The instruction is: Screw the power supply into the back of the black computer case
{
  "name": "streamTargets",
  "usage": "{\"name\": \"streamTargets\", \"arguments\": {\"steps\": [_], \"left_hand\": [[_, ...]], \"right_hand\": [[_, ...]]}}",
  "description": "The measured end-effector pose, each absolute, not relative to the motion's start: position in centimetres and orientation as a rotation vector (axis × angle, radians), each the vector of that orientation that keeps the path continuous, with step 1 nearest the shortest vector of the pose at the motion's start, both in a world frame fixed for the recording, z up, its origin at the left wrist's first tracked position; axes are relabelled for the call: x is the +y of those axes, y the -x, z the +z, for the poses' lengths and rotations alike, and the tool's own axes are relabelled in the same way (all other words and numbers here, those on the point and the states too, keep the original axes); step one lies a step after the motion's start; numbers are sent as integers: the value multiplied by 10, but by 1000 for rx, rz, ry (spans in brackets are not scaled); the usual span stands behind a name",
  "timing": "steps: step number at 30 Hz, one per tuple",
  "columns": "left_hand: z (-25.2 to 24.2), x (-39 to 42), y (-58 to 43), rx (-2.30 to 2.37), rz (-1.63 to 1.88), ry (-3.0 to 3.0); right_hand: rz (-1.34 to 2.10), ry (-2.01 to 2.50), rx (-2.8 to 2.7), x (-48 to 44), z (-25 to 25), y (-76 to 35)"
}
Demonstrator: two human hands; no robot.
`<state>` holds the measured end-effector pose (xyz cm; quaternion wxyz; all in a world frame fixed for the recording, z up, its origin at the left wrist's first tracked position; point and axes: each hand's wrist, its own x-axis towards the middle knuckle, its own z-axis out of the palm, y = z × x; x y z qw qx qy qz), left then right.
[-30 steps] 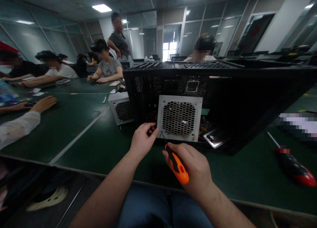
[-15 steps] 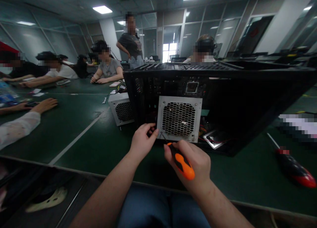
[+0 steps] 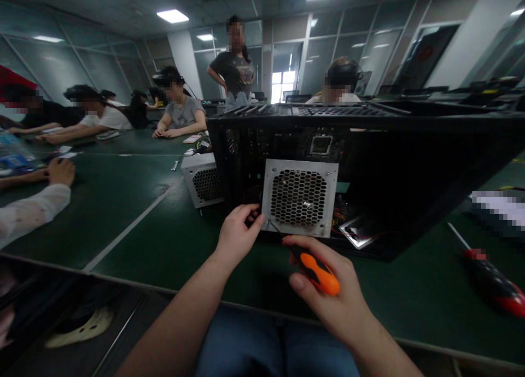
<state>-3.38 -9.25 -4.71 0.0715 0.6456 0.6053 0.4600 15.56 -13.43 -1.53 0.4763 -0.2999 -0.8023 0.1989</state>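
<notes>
A black computer case (image 3: 389, 164) lies on its side on the green table (image 3: 135, 229), its back panel facing me. A grey power supply (image 3: 299, 198) with a round fan grille sits in its opening. My left hand (image 3: 237, 236) pinches the power supply's lower left corner, fingers closed on the edge. My right hand (image 3: 328, 292) is wrapped round an orange and black screwdriver (image 3: 311, 266), whose tip rests at that same lower left corner.
A second grey power supply (image 3: 203, 179) stands left of the case. A red and black screwdriver (image 3: 490, 278) lies at the right. Several people sit round the table; a white-sleeved arm (image 3: 33, 207) rests at the left. One person stands behind.
My right hand has rolled palm up with the screwdriver, its handle swinging right. The standing person has walked to the right. The hand at the left has pulled back.
</notes>
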Motion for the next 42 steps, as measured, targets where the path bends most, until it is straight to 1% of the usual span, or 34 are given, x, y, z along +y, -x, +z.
{"name": "streamTargets", "arguments": {"steps": [2, 5, 7, 11, 13, 15, 18, 22, 26, 34, 42], "left_hand": [[-46, -93, 33, 1824, 1375, -1944], [-47, -93, 33, 1830, 1373, -1945], [-48, -92, 34, 1828, 1379, -1941], [-50, -90, 35, 1817, 1382, -1932], [-50, -90, 35, 1812, 1383, -1930], [-50, -90, 35, 1809, 1388, -1929], [-49, -91, 34, 1802, 1389, -1925], [-49, -92, 34, 1800, 1377, -1921], [-49, -92, 34, 1806, 1376, -1913], [-50, -91, 34, 1809, 1387, -1925], [-51, -90, 35, 1803, 1364, -1900]], "right_hand": [[546, 697, -2029, -139, -15, -161], [497, 695, -2072, -144, -16, -162], [382, 743, -2012, -146, -18, -159], [20, 752, -1756, -147, -22, -154], [-111, 687, -1751, -147, -24, -155], [-183, 645, -1865, -148, -24, -157], [-176, 650, -2041, -154, -18, -161], [-102, 763, -2183, -165, -9, -165], [-188, 820, -2250, -167, -9, -170], [-308, 787, -2211, -164, -8, -170], [-224, 789, -2158, -164, -7, -168]]}}
